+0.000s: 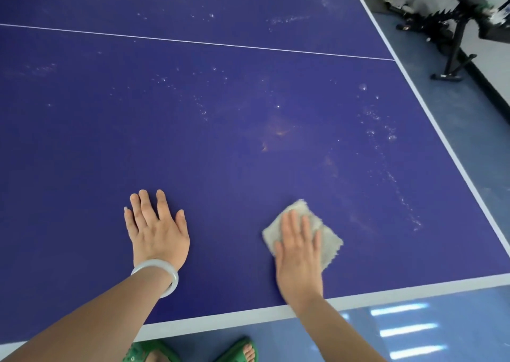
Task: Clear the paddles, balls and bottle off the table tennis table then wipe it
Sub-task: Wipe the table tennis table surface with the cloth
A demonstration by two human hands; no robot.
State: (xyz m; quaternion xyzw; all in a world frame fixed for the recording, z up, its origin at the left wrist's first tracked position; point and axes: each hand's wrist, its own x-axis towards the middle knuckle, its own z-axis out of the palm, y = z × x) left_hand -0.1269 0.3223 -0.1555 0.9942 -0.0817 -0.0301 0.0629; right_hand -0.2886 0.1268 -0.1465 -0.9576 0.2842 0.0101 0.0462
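From the head camera I look down on a dark blue table (248, 155) that fills most of the view. A thin white line (193, 41) crosses it far from me. A pale band (220, 319) runs along its near edge and its right edge. Small whitish specks (386, 130) are scattered over the surface, thickest toward the right side. A faint orange smudge (278, 134) shows near the middle.

The left hand (157, 232) lies palm down on the bare table, close to the near edge. Its fingers are straight and slightly spread. A pale bangle (165, 270) sits on that wrist.

The right hand (299, 254) lies flat on a beige cloth (329, 241), pressing it to the table. Its fingers are straight and close together, and none curls round the cloth. This hand is a little blurred. The cloth is a fluffy square in the near right part of the table, close to the near edge. Its corners show past the fingertips and to the right of the hand. The two hands are well apart.

Below the table edge I see a glossy blue floor (469, 301) with light reflections, and the toes of two green sandals (242, 352). At the top right, beyond the table, a black stand (455, 47) is on the floor.
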